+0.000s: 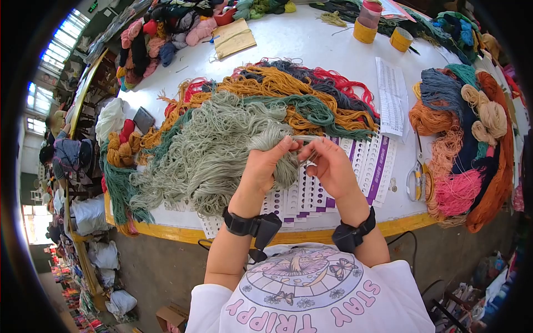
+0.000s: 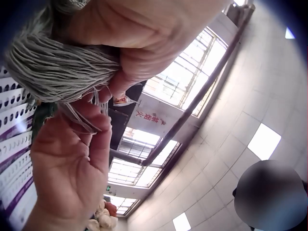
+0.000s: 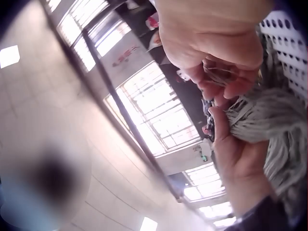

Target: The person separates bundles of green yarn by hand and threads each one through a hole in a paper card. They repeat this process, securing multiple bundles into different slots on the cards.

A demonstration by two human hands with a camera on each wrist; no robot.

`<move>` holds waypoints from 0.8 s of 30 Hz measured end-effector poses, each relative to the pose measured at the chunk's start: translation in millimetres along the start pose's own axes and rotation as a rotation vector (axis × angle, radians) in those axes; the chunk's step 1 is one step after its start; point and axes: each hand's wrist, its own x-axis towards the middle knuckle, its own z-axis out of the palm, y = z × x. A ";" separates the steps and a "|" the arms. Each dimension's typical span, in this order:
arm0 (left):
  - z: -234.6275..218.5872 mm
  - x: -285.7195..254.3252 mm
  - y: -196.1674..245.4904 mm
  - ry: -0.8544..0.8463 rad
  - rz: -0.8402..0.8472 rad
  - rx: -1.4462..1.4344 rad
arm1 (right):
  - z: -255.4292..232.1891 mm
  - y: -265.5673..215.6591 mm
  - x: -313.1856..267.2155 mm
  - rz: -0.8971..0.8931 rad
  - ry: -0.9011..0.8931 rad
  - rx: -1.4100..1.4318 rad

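Note:
A big loose heap of grey-green yarn (image 1: 205, 150) lies over the near left part of the table. My left hand (image 1: 265, 166) grips a thick bundle of it, the thumb on top and the strands bulging around the fingers. Just to the right, my right hand (image 1: 328, 165) pinches a few thin strands drawn from that bundle, its fingertips close to the left thumb. In the left wrist view the gathered yarn (image 2: 57, 67) hangs between both hands, with several strands (image 2: 79, 118) running into the right fingers. The right wrist view shows the same skein (image 3: 269, 115) in the left hand (image 3: 240, 163).
Behind the heap spread mustard yarn (image 1: 266, 83) and dark green yarn (image 1: 316, 111). White-and-purple punched cards (image 1: 366, 166) lie under the right hand. Scissors (image 1: 417, 172) rest beside a mixed yarn pile (image 1: 461, 144) at right. A paper sheet (image 1: 391, 100) and a yellow-taped container (image 1: 365, 32) stand farther back.

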 end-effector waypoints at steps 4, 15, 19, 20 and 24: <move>2.1 -1.0 2.0 -0.098 -0.058 -0.139 | -6.1 2.7 4.7 0.042 -0.009 0.058; 14.0 -11.0 6.1 -0.080 -0.045 0.050 | 10.8 5.4 4.0 -0.044 0.072 -0.369; 11.0 -11.2 8.3 -0.047 -0.062 -0.062 | 10.8 1.6 1.5 0.009 0.026 -0.189; 8.4 -10.1 8.2 -0.036 -0.067 -0.081 | 9.6 0.3 0.8 0.026 0.003 -0.135; 2.0 -5.9 5.3 -0.027 -0.036 -0.090 | 0.0 1.4 1.5 0.068 -0.051 -0.046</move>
